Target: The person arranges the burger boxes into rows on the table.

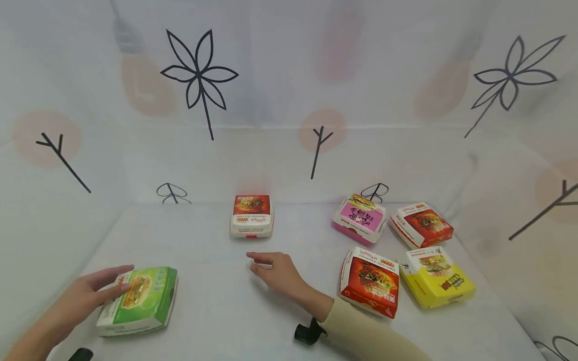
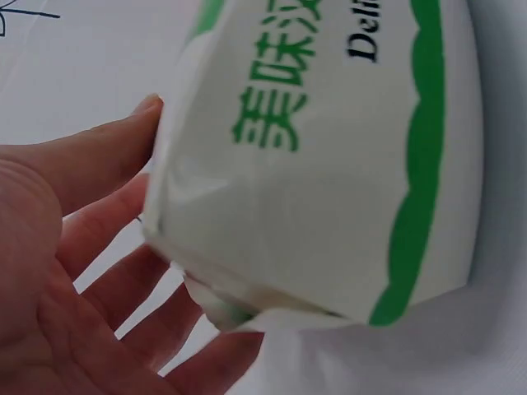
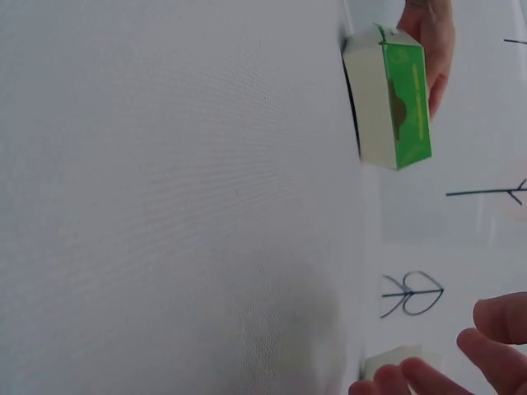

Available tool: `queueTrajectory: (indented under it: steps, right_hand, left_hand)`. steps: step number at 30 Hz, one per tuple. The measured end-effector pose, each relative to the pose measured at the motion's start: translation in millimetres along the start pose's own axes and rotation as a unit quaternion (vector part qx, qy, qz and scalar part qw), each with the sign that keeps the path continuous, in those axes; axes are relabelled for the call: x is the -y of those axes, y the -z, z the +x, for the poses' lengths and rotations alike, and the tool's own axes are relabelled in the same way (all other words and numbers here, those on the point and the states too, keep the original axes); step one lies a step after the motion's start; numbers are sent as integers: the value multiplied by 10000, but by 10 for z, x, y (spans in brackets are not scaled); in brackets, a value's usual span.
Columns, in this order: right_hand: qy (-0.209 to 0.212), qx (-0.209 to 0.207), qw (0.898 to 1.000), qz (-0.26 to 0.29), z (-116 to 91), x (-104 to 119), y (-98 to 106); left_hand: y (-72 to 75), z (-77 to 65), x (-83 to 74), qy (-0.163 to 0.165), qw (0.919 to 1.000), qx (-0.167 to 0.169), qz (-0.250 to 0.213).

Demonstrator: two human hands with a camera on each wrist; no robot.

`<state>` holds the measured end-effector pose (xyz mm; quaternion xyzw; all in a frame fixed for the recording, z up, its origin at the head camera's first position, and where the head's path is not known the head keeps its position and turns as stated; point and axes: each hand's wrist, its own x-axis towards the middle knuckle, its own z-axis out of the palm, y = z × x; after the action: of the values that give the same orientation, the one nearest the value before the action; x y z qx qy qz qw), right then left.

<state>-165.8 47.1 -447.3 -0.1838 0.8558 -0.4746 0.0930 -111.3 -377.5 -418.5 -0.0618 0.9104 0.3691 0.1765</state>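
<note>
My left hand (image 1: 80, 296) grips a green and white burger box (image 1: 143, 296) at the left of the table, thumb on its printed top. In the left wrist view the box's white side (image 2: 329, 189) fills much of the picture, and the fingers (image 2: 128, 284) reach in along its edge. My right hand (image 1: 282, 273) is held over the middle of the table with nothing in it, its fingers loosely extended to the left. Nearest ahead of it, a red and white burger box (image 1: 251, 216) sits toward the back.
On the right stand a pink burger box (image 1: 359, 219), a red burger box (image 1: 422, 225) at the back, another red burger box (image 1: 370, 282) in front and a yellow burger box (image 1: 437, 277) beside it. A white patterned cloth (image 1: 266, 160) hangs behind the white table surface (image 1: 217, 311).
</note>
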Motion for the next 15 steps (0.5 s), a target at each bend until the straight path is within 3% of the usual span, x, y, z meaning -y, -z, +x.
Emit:
queueTrajectory:
  steps: [7, 15]
  right_hand:
    - [-6, 59, 10000, 48, -32, -6, 8]
    - [-18, 134, 9998, 110, -39, -6, 7]
  left_hand:
    - [-95, 28, -71, -32, 10000, -11, -63]
    - [-250, 49, -196, 4, 9995, -246, -184]
